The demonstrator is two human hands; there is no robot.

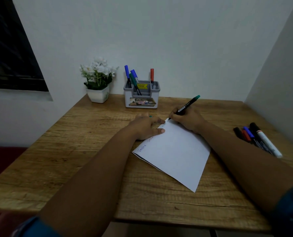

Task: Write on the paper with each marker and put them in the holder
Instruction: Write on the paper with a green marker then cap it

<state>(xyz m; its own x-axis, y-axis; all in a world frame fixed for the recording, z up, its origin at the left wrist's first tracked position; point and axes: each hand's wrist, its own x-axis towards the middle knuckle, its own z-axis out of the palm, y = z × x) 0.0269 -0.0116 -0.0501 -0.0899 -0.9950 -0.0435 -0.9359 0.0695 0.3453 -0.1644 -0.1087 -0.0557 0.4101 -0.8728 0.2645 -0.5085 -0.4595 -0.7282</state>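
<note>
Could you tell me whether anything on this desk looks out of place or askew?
Only small things. The paper lies turned at an angle to the desk edge, held by the left hand, while the right hand writes with a green marker. The holder has its price sticker on. Nothing is spilled or damaged.

Paper (pixel 174 151) at centre of the bench (pixel 73 151), holder (pixel 141 94) with upright markers (pixel 133 77) behind it near the wall, potted plant (pixel 98 82) left of holder, loose markers (pixel 257 137) at right edge.
</note>
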